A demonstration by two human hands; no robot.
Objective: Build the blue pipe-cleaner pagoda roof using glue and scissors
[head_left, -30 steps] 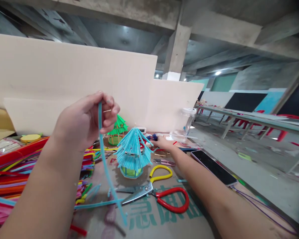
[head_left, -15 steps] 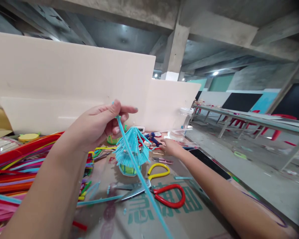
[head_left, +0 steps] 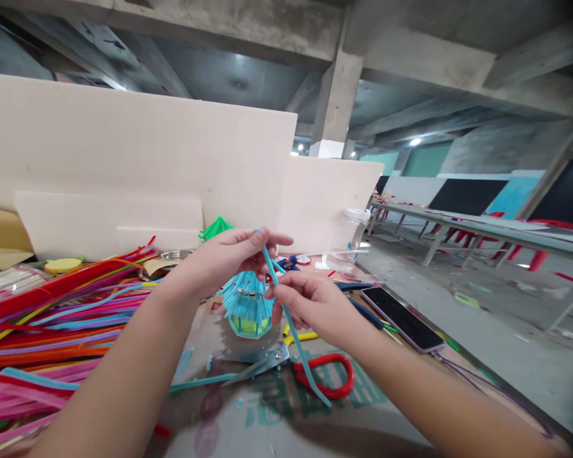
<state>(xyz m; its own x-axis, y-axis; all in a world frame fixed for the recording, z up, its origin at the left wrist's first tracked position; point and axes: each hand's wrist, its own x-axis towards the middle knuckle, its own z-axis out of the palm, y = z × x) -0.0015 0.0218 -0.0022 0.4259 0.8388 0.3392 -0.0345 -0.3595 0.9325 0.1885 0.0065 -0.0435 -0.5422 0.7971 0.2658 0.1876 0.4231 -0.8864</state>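
Before you, the strip (head_left: 293, 332) crosses your view of the scissors (head_left: 280, 353), which lie on the cardboard (head_left: 262, 439), the model (head_left: 248, 305) behind them; pipe cleaners (head_left: 38, 350) lie to your left, the phone (head_left: 403, 320) to your right, the board (head_left: 148, 146) at the back.

Held strip (head_left: 297, 338): light blue, one tone end to end.
Blue-roofed model (head_left: 246, 305): pale-blue roof, fine ribbing from close-set strips; base yellow-green, edged blue.
Green-roofed model (head_left: 218, 226): vivid green on the part in view.
Scissors (head_left: 279, 356): silver blades; one handle loop yellow, the other red.
Strip pile (head_left: 76, 320): red, orange, yellow, pink, lilac, light blue, some green; reads as lengthwise stripes.
Cardboard (head_left: 229, 416): grey-brown, teal printed characters, faint purple-pink round marks.
Upright boards (head_left: 124, 140): creamy off-white, plain.
Phone (head_left: 405, 318): black screen, pale lilac-pink rim.
Jar (head_left: 354, 230): clear, white lid.
Pillar (head_left: 339, 95): concrete grey, white band low down.
Far chairs (head_left: 549, 232): red.
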